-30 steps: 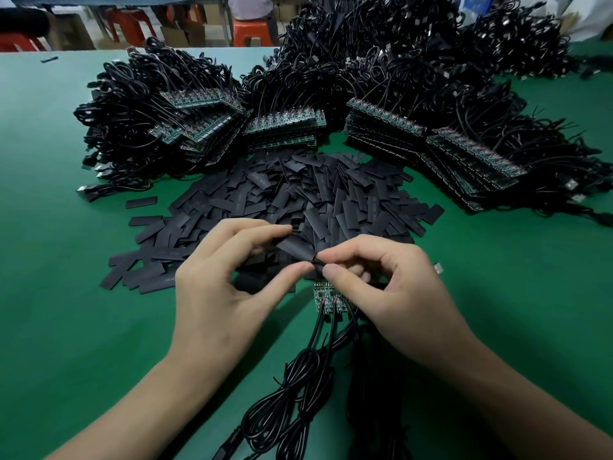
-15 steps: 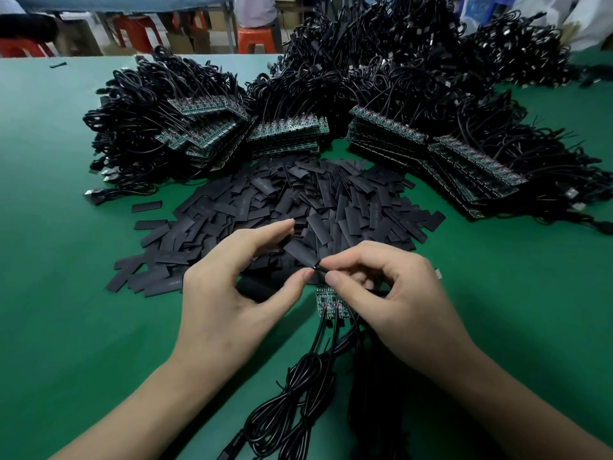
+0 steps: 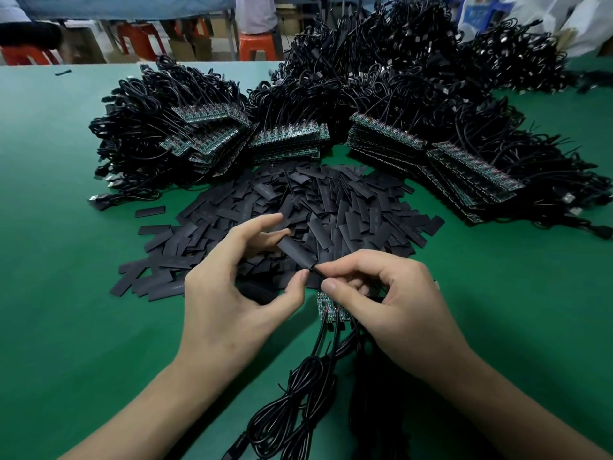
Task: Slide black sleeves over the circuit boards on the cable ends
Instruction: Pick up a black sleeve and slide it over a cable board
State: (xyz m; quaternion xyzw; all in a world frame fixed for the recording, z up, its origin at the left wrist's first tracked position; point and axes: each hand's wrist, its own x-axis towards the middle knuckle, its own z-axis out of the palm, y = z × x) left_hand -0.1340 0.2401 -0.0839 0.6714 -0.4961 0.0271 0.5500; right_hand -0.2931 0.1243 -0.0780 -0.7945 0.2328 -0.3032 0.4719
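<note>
Grip of the left hand [image 3: 225,293] is clamped on a black sleeve [image 3: 297,252], thumb at its near end and fingers at its far end, over the near edge of the sleeve pile [image 3: 348,210] on the desk [image 3: 66,260]. Its long axis runs from 10 o'clock to 4 o'clock, the 4 o'clock mouth meeting a cable end [image 3: 319,269] pinched in the grip of the right hand [image 3: 398,303]. Bare circuit boards [image 3: 326,307] lie just beneath at 6 o'clock.
</note>
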